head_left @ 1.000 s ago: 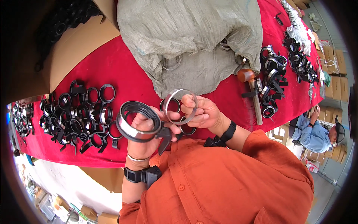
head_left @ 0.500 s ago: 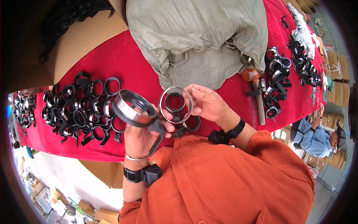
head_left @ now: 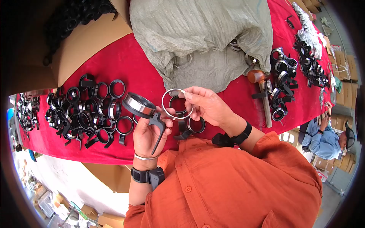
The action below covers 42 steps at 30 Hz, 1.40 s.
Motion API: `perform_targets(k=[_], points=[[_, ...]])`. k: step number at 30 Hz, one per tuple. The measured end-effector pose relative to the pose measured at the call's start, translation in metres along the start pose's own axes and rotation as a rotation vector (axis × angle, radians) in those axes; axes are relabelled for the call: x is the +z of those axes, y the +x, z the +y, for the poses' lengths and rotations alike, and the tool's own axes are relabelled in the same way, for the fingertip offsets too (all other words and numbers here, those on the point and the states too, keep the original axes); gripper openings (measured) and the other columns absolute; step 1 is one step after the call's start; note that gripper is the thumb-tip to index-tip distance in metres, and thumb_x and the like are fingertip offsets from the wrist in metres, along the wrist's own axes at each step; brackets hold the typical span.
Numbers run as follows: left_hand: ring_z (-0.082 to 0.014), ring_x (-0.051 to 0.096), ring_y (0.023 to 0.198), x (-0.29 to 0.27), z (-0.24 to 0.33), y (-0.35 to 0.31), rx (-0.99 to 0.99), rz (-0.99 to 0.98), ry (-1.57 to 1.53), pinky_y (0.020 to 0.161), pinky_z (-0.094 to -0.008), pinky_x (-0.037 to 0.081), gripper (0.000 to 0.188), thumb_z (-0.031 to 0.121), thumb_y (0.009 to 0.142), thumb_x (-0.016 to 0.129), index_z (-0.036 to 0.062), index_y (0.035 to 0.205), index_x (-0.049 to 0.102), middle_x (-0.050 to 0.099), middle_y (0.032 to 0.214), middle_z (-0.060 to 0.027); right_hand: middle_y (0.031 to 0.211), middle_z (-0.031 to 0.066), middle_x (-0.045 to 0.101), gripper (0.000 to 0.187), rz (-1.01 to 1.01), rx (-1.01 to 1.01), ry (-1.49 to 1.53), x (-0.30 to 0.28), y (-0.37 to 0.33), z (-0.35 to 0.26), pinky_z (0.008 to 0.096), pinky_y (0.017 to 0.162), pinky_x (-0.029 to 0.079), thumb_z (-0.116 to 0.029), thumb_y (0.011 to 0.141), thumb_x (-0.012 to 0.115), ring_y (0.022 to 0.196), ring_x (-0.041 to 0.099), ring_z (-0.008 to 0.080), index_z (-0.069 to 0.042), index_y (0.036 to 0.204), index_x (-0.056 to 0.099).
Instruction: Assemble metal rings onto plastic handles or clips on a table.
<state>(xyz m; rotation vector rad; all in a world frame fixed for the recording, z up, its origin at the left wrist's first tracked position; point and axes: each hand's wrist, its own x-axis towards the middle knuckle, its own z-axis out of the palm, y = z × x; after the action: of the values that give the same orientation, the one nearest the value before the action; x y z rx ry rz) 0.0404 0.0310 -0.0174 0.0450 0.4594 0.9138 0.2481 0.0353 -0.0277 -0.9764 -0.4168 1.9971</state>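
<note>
My left hand (head_left: 149, 137) grips a black ring-shaped part with a silver band (head_left: 137, 107), its flat black handle (head_left: 159, 129) pointing down past the fingers. Held upright by my right hand (head_left: 207, 104) is a thin bare metal ring (head_left: 163, 103), pinched at its right rim. The metal ring sits just right of the banded part, near the left fingertips. Through its opening I see part of a black ring piece lying on the red cloth. Another black ring piece (head_left: 197, 125) lies just below, close to my shirt front.
On the red cloth (head_left: 146, 81), many black ring parts (head_left: 84, 119) pile up at left, with more (head_left: 282, 76) at right. A grey woven sack (head_left: 201, 34) holds metal rings. A mallet (head_left: 262, 95) lies at right, beside the pile. Another person (head_left: 323, 138) sits far right.
The banded black part has tilted in my left hand and now shows more of its side. The metal ring has turned slightly in my right fingers.
</note>
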Motion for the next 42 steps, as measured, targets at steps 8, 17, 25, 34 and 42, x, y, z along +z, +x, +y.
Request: perform_targets(k=[8,17,25,34,42], points=[[-0.0318,0.061,0.092,-0.002,-0.002,-0.004,0.055,-0.011,0.071,0.067,-0.0361,0.055,0.034,0.025,0.092,0.044,-0.0036,0.11,0.05,0.054,0.111,-0.0257,0.077,0.0034,0.061,0.019,-0.07,0.041,0.193,-0.001,0.001,0.004,0.0232,0.051,0.051,-0.024,0.091,0.053,0.061,0.063,0.013,-0.006,0.098,0.054],[-0.0263,0.062,0.088,0.018,-0.007,-0.003,0.068,0.036,0.284,0.064,-0.0317,0.054,0.032,0.028,0.09,0.048,-0.0002,0.106,0.051,0.057,0.105,-0.0206,0.084,0.0057,0.062,0.021,-0.07,0.069,0.183,0.009,0.004,0.012,0.0227,0.054,0.052,-0.025,0.091,0.053,0.066,0.065,0.0147,-0.006,0.097,0.052],[-0.0265,0.061,0.085,-0.001,0.023,-0.009,0.04,0.147,0.275,0.062,-0.0284,0.057,0.03,0.026,0.09,0.049,-0.0009,0.104,0.054,0.058,0.101,-0.0209,0.09,0.0076,0.061,0.016,0.075,-0.641,-0.905,-0.001,0.003,0.004,0.0268,0.059,0.05,-0.012,0.087,0.053,0.071,0.062,0.0167,-0.007,0.101,0.058],[-0.0319,0.064,0.083,-0.02,0.027,-0.014,-0.157,0.079,0.009,0.064,-0.0341,0.055,0.033,0.024,0.09,0.043,-0.0052,0.103,0.053,0.059,0.099,-0.0272,0.078,0.006,0.052,0.013,-0.244,-0.937,-1.572,0.0,0.002,-0.014,0.0335,0.062,0.047,-0.005,0.073,0.055,0.07,0.057,0.0242,-0.008,0.085,0.06],[-0.0299,0.06,0.09,-0.03,0.016,-0.01,-0.021,0.193,0.396,0.082,-0.039,0.05,0.034,0.028,0.088,0.054,-0.0018,0.103,0.055,0.055,0.109,-0.0202,0.077,0.0071,0.051,0.007,-0.207,-0.798,-1.669,-0.012,-0.009,-0.012,0.034,0.057,0.046,-0.006,0.074,0.057,0.068,0.056,0.0248,-0.007,0.08,0.059]])
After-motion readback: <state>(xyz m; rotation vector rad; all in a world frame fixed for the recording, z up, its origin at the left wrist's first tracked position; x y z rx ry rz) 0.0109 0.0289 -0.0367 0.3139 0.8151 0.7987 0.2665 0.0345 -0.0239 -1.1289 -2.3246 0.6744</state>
